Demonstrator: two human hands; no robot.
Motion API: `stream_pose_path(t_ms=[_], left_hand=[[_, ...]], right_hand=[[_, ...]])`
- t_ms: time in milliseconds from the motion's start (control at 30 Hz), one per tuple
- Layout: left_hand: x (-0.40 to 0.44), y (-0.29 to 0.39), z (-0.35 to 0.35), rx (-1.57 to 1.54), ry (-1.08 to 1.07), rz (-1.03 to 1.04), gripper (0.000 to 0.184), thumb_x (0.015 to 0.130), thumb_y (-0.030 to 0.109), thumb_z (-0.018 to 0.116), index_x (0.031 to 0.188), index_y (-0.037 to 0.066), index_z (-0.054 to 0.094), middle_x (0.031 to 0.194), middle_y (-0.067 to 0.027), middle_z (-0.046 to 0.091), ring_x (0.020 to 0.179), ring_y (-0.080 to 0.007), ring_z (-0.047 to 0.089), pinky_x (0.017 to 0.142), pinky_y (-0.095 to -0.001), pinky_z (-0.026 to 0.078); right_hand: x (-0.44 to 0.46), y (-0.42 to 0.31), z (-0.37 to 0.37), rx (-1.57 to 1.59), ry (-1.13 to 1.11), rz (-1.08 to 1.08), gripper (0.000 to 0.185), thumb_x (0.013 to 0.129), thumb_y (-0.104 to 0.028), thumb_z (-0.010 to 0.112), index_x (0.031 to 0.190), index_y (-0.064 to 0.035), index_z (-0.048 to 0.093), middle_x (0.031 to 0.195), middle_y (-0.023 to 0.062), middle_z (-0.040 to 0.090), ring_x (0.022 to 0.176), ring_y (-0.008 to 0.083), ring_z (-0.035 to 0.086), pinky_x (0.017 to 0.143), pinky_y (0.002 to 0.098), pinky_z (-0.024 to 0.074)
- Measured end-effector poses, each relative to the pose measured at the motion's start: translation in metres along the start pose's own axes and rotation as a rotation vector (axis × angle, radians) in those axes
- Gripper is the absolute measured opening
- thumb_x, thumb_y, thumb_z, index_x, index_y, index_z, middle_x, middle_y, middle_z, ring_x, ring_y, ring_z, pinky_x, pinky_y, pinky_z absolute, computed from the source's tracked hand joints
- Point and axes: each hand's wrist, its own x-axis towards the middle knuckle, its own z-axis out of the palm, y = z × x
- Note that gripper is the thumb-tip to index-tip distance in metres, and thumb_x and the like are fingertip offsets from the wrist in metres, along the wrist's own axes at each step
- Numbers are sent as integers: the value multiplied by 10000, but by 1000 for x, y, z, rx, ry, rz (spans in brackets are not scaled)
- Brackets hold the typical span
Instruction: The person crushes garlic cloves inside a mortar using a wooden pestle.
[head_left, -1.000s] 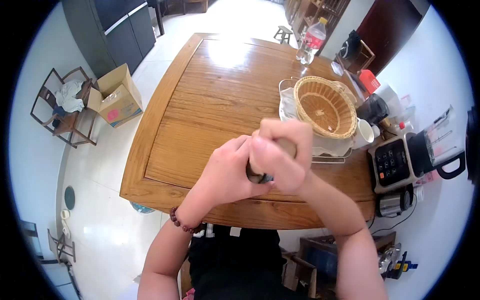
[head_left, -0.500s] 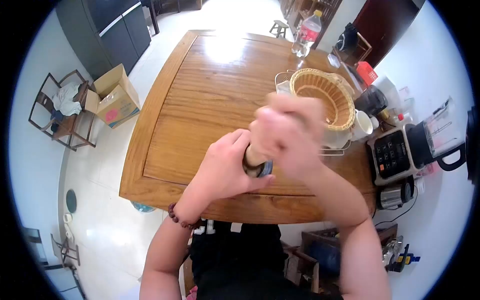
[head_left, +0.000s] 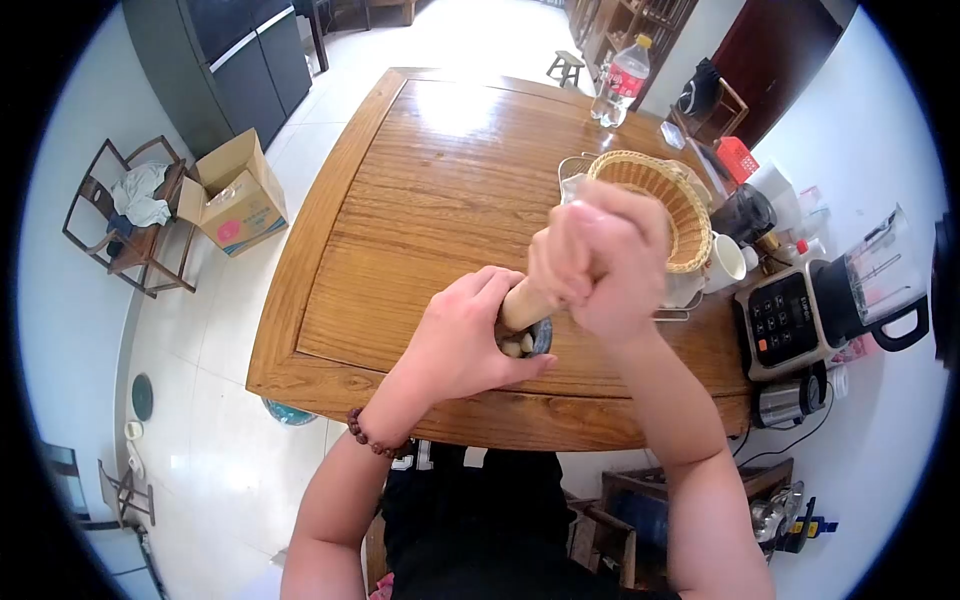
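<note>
A small dark stone mortar (head_left: 543, 338) stands near the front edge of the wooden table (head_left: 420, 230). Pale pieces (head_left: 518, 346) lie inside it. My left hand (head_left: 465, 335) is wrapped round the mortar's left side, thumb along the near rim. My right hand (head_left: 603, 262) is closed in a fist round the upper part of a light wooden pestle (head_left: 525, 305), slightly blurred. The pestle leans to the right, its lower end within the mortar. My left fingers lie close to the pestle and hide the mortar's left side.
Right of my hands, a wicker basket (head_left: 685, 215) sits on a wire rack, with a white mug (head_left: 725, 263) beside it. A blender (head_left: 790, 318) stands at the right edge. A plastic bottle (head_left: 621, 82) is at the far right corner.
My right hand has moved up and to the right with the pestle, so more of the pestle and the pale pieces show. My left hand stays round the mortar.
</note>
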Motion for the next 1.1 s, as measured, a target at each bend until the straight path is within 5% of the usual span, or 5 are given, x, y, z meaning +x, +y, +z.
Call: stream_pose_path(t_ms=[533, 800, 933, 1033, 1100], left_hand=[[1, -1, -2, -19, -23, -10, 711, 722, 422, 939, 1232, 15, 657, 1168, -172, 706, 1093, -376, 696, 949, -465, 576], [1, -4, 1, 2, 4, -2, 719, 714, 431, 940, 1231, 16, 661, 1156, -170, 703, 1085, -376, 698, 945, -468, 579], [1, -4, 2, -19, 33, 21, 717, 715, 434, 939, 1223, 15, 656, 1146, -176, 701, 1075, -384, 696, 938, -473, 579], [-1, -2, 0, -12, -1, 4, 687, 723, 419, 937, 1204, 20, 653, 1130, -172, 698, 1056, -387, 690, 932, -477, 577], [0, -3, -3, 1, -15, -3, 674, 726, 410, 937, 1198, 24, 652, 1120, -170, 696, 1049, -389, 687, 930, -480, 576]], right_hand=[[-10, 11, 3, -183, 23, 80, 309, 972, -43, 601, 676, -1, 521, 561, -11, 478, 478, 52, 409, 438, 263, 293], [-15, -6, 12, -513, 3, -283, 289, 1008, 10, 530, 719, 15, 527, 578, 15, 500, 477, 58, 438, 423, 266, 317], [-9, -4, 6, -44, -5, -54, 266, 989, -38, 587, 730, 19, 574, 581, 13, 525, 471, 83, 472, 445, 260, 344], [-12, 24, 2, -622, -39, -308, 219, 960, -79, 636, 763, 15, 615, 589, 32, 553, 501, 82, 494, 465, 271, 351], [-11, 8, 3, -449, -31, -78, 236, 955, -82, 644, 746, 19, 602, 585, 42, 543, 510, 85, 491, 468, 280, 349]])
